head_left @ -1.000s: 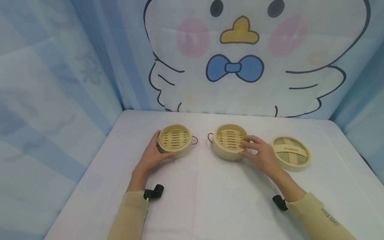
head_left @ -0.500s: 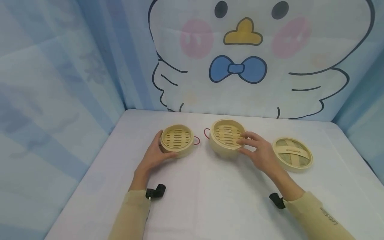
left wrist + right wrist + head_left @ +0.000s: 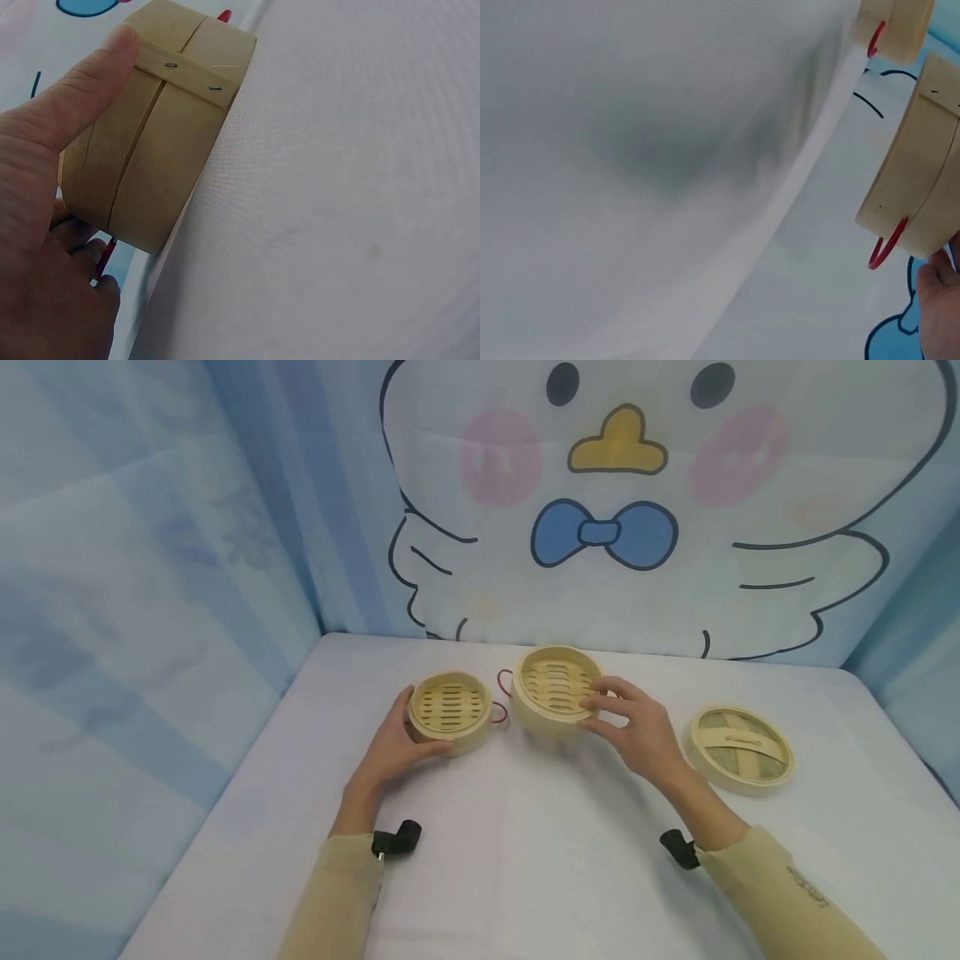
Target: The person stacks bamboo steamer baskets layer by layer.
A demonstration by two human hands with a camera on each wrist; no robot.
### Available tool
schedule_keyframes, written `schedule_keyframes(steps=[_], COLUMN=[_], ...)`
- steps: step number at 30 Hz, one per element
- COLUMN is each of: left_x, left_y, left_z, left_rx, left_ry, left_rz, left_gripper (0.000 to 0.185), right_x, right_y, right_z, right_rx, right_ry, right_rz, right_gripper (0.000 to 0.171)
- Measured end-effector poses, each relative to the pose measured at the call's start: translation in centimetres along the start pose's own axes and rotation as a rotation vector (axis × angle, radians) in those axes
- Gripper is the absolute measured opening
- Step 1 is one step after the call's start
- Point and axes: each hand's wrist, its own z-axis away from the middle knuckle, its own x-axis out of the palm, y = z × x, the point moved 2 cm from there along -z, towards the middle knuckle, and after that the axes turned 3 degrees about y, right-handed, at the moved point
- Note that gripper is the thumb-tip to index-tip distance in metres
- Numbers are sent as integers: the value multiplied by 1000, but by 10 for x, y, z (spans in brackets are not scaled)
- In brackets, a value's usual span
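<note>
Pale bamboo is what I see gripped in both hands, just about mid-frame in my head view. My left hand (image 3: 393,737) is spread wide around the left steamer basket (image 3: 452,703), thumb along its near side and fingers at its outer side; the left wrist view shows that basket's base on the white table (image 3: 525,877). Just to its right and slightly higher in the frame, my right hand (image 3: 637,725) pinches the right side of the right steamer basket (image 3: 557,681) between thumb and fingers. The right wrist view shows me a gap between this one and the tabletop, so I have it raised. Both have slotted bases inside, and their red loops (image 3: 500,713) face each other. Right of centre lies a round woven lid (image 3: 741,752), apart from my fingers. A cartoon-printed cloth (image 3: 600,602) hangs across the top.
</note>
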Motion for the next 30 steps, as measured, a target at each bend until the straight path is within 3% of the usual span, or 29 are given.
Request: schedule_keyframes(steps=[30], left_x=[-4], left_y=[1], left_z=[2], left_rx=[1], left_ry=[1], left_rz=[16], left_gripper=[124], right_x=[46], right_y=[-40], right_z=[-35], right_rx=[-31], right_ry=[-63], right_rz=[-91], right_gripper=[29])
